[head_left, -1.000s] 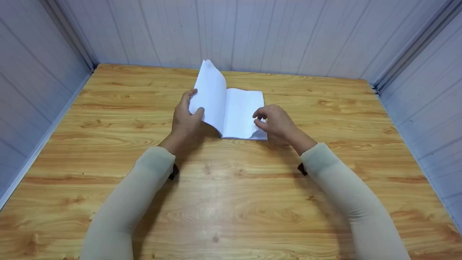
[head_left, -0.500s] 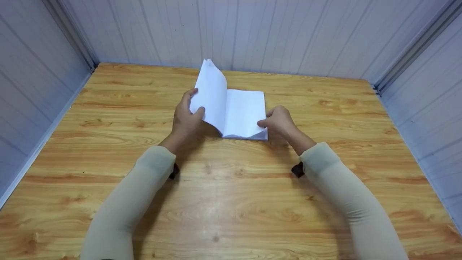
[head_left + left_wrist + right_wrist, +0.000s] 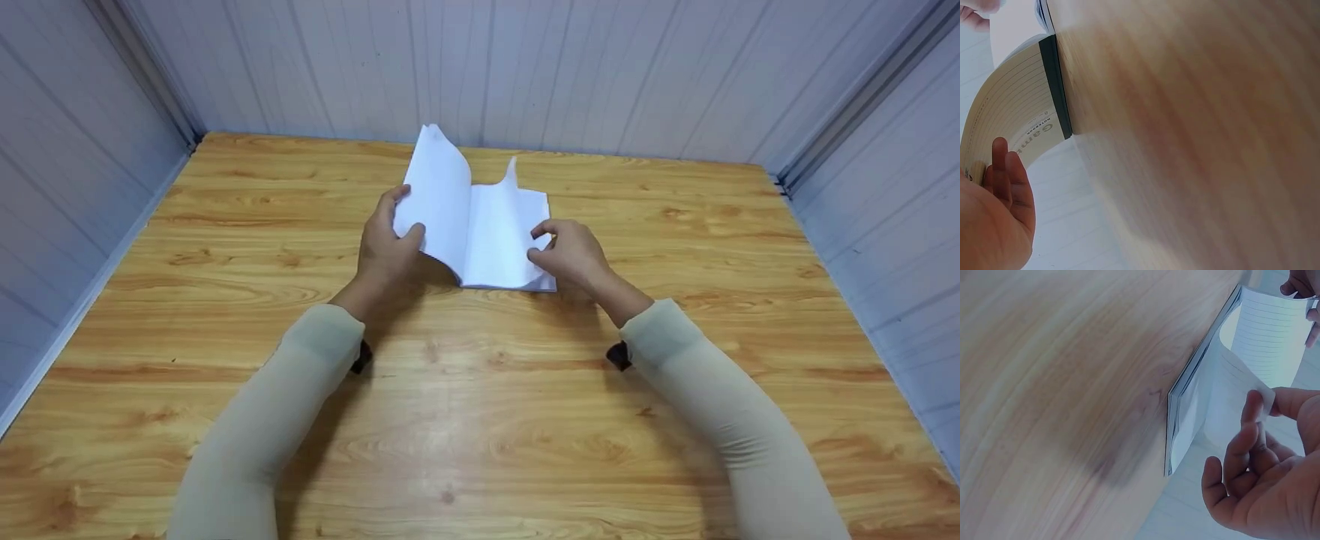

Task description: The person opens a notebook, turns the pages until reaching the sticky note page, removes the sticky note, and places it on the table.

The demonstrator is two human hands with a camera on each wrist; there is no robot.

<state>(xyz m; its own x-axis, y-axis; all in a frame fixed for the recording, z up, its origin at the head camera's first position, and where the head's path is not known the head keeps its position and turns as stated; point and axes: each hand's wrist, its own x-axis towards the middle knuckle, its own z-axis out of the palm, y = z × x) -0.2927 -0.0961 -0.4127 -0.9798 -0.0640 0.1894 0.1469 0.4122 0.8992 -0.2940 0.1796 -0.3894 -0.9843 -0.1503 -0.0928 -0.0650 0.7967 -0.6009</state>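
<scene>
A lined notebook lies spread on the table, its left part raised and curved upward. My left hand grips the raised left part, thumb on the inner pages and fingers behind the cover. In the left wrist view the cover is cream with printed lines, beside a dark green spine. My right hand pinches the outer edge of one page between thumb and index finger, lifting it off the right-hand stack. That page bends upward, its far corner standing up; the other right fingers curl loosely beneath.
The wood-grain table extends around the notebook on all sides. White panelled walls stand behind it and at both sides. A dark device sits under the right sleeve's cuff, another under the left.
The right hand first had a page corner lifted, then was at the stack's right edge, and now raises a page leftward with its far corner up. The left hand keeps its hold.
</scene>
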